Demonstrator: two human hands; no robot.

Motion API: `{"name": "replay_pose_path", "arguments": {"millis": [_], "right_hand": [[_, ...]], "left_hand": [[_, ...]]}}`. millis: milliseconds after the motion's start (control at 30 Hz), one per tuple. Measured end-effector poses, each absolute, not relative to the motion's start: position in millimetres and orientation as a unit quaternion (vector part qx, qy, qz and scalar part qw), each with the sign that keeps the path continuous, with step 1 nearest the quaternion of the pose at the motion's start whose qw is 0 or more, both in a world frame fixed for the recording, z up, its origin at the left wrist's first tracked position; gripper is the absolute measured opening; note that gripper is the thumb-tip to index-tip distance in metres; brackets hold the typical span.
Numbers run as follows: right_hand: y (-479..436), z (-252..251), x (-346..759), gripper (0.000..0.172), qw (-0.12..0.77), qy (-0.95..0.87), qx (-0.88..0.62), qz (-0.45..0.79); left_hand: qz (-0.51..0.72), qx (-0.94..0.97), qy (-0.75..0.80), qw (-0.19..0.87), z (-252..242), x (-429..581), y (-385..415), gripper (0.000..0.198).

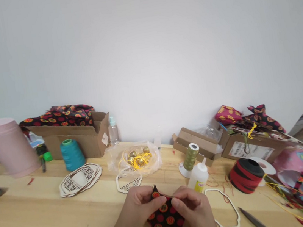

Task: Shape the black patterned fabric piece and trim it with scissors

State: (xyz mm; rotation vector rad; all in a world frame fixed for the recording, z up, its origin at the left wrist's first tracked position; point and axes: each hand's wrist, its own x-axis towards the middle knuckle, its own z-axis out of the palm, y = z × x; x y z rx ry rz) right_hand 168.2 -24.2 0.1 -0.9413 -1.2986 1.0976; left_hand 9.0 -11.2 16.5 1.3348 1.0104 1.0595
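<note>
Between my hands is a small piece of black fabric [168, 218] with red and yellow round motifs, its lower edge rounded and one corner pointing up. My left hand [139, 207] pinches its upper left side between thumb and fingers. Thumb and forefinger of my right hand [193, 206] close on the upper right edge. Just beyond the right hand stands a white glue bottle [198, 177] with a yellow label. A pale wooden frame [237, 211] lies flat to the right of that hand, and a lattice-patterned wooden piece [128, 181] lies beyond the left one.
Along the back stand a pink bin [9, 151], a cardboard box [69, 140] of patterned cloth and a teal thread cone [72, 155]. A plastic bag [115, 161] holds bells and yellow cord. Scissors [254, 220], red-black ribbon [246, 176] and an olive spool [190, 157] are at right.
</note>
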Motion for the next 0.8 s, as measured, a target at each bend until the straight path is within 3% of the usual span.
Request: {"name": "replay_pose_path", "arguments": {"millis": [267, 533, 600, 700, 800], "right_hand": [[-16.3, -11.4, 169.4, 0.02, 0.598, -0.451, -0.434, 0.501], [-17.5, -2.5, 165.1, 0.021, 0.578, -0.45, -0.408, 0.544], [-17.2, -2.8, 166.1, 0.018, 0.588, -0.442, -0.41, 0.54], [-15.9, -4.4, 168.2, 0.016, 0.605, -0.424, -0.407, 0.537], [-14.7, -7.1, 167.2, 0.019, 0.614, -0.422, -0.399, 0.534]], "left_hand": [[0.44, 0.543, 0.403, 0.591, 17.2, 7.1, -7.1, 0.021], [0.436, 0.538, 0.406, 0.596, 10.8, 5.2, -5.3, 0.024], [0.461, 0.551, 0.428, 0.548, 12.6, 4.4, -8.5, 0.031], [0.546, 0.611, 0.458, 0.344, 23.5, 5.0, -23.2, 0.034], [0.614, 0.684, 0.348, 0.185, 41.1, 10.6, -47.9, 0.039]]}}
